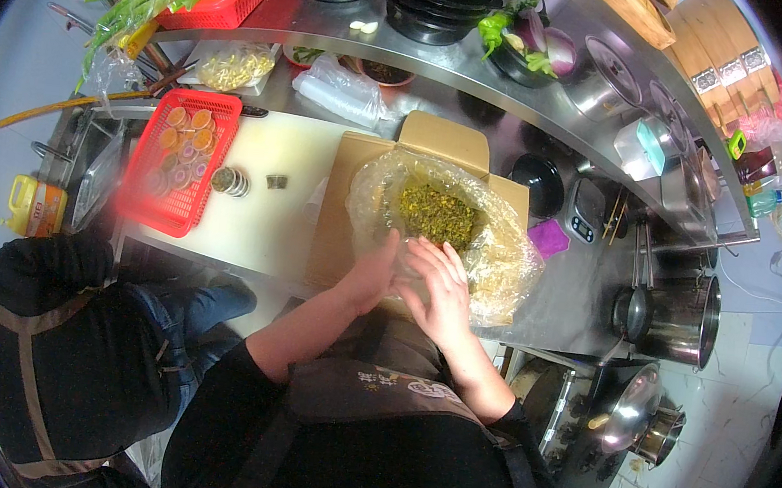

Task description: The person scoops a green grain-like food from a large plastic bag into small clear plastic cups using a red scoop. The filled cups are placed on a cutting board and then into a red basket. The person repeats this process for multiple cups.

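A cardboard box point(336, 232) with raised flaps stands on the counter before me, lined with a clear plastic bag point(513, 256). Inside the bag lies a heap of chopped green and yellow food point(438, 215), perhaps pickled greens. My left hand point(385, 265) is at the near left side of the bag's opening, its fingers partly hidden by haze and plastic. Beside it, my right hand point(438, 280) rests at the near edge of the heap, fingers spread a little; whether it grips the plastic is unclear. Left of the box, a small filled cup point(276, 181) and a row of stacked cups point(230, 181) lie on a white cutting board point(277, 141).
A red plastic basket point(231, 131) holds lidded cups. Right of the box are a black bowl point(536, 186), a purple cloth point(548, 239) and a digital scale point(584, 210). A metal shelf point(450, 73) overhangs the counter. A co-worker point(77, 348) is close on the left.
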{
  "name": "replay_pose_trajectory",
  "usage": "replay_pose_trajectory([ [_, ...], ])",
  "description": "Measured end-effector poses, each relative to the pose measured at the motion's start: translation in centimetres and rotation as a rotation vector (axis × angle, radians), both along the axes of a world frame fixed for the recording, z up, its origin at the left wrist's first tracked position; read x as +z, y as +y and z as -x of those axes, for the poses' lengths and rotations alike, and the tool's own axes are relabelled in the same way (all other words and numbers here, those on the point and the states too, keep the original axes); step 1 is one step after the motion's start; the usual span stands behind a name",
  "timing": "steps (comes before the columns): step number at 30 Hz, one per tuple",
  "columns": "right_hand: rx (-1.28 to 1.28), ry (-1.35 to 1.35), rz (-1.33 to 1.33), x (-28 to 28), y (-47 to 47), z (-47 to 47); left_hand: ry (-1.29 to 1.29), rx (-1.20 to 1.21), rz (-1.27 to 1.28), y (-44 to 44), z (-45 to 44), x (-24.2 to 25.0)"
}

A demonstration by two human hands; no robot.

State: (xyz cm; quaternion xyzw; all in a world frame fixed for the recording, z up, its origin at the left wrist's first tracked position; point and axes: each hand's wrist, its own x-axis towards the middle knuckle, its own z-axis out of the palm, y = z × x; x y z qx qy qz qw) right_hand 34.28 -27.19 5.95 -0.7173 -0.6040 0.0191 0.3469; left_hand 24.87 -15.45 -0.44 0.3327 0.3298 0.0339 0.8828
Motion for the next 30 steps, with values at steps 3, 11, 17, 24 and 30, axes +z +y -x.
replay_pose_trajectory([
  [3,-0.019,0.024,-0.103,-0.6,0.0,-0.5,0.009,-0.13,-0.397,-0.3,0.9,0.8],
  [11,-0.02,0.277,-0.24,-0.1,-1.1,-1.7,-0.474,-0.077,-1.027,0.9,1.9,4.5],
  [17,0.033,0.298,-0.283,0.7,-1.6,-0.9,-0.387,-0.066,-1.349,1.8,2.9,7.9],
  [24,-0.028,0.603,-0.264,2.3,-0.4,0.1,-0.438,0.167,-1.041,0.2,3.1,6.1],
  [30,-0.165,0.684,-0.204,2.8,0.1,0.9,-0.557,0.33,-0.452,-1.3,2.9,2.5],
])
